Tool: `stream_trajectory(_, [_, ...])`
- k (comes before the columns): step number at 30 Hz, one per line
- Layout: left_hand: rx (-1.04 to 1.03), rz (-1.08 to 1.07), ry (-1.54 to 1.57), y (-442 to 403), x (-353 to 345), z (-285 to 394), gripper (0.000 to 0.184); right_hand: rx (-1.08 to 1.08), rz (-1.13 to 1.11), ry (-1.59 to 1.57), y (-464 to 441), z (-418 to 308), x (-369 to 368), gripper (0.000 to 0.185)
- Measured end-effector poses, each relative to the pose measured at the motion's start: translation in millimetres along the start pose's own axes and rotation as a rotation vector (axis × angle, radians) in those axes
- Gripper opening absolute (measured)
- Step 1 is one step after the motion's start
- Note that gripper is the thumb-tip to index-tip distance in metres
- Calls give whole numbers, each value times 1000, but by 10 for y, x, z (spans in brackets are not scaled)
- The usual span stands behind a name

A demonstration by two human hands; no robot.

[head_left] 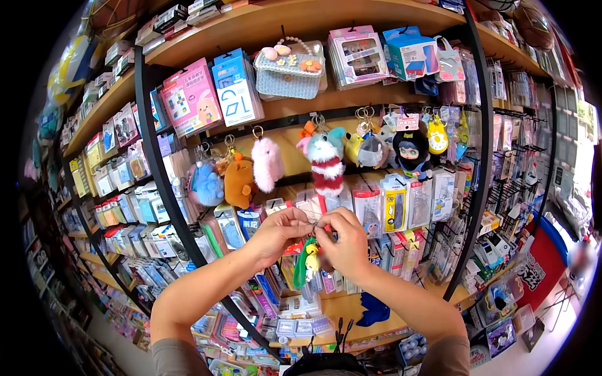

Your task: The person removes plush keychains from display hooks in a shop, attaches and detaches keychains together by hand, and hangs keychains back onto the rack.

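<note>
My left hand [282, 235] and my right hand [343, 243] meet in front of the shelf, fingertips pinched together at the top of a keychain [311, 255]. From it dangle a green strap and a small yellow figure, below the fingers. The small ring or clasp between my fingertips is mostly hidden. Above and behind my hands hang plush keychains: a brown plush [239, 182], a pink fluffy one [267, 164], a striped red and white one [327, 169] and a black-hooded doll [411, 153].
Boxed goods and a knitted bag [290, 74] hang on the upper row. Packaged items [395, 203] hang on hooks behind my hands. Black shelf posts [480, 150] stand either side. A dark blue item [374, 310] lies on the lower wooden shelf [338, 316].
</note>
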State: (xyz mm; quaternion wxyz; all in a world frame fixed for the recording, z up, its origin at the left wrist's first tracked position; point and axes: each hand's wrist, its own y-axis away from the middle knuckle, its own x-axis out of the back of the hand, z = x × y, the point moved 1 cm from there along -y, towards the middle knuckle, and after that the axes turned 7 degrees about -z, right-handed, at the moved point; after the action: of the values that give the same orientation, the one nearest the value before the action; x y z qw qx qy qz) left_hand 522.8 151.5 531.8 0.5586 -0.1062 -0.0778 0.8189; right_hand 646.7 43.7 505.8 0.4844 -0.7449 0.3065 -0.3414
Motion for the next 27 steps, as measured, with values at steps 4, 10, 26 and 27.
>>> stream_trajectory(4, [-12,50,-46,15,40,-5,12,-47,-69,-78,38,29,-60,9])
stream_trajectory(10, [-24,82,-78,65,28,21,14,-4,-212,-39,41,-42,1,13])
stream_trajectory(26, [-100,17,-296,28,-3,139,16,-351,-353,-736,-62,187,276,2])
stream_trajectory(27, [-101,5,-305,29,-24,155,17,-343,-363,-717,-70,195,266,3])
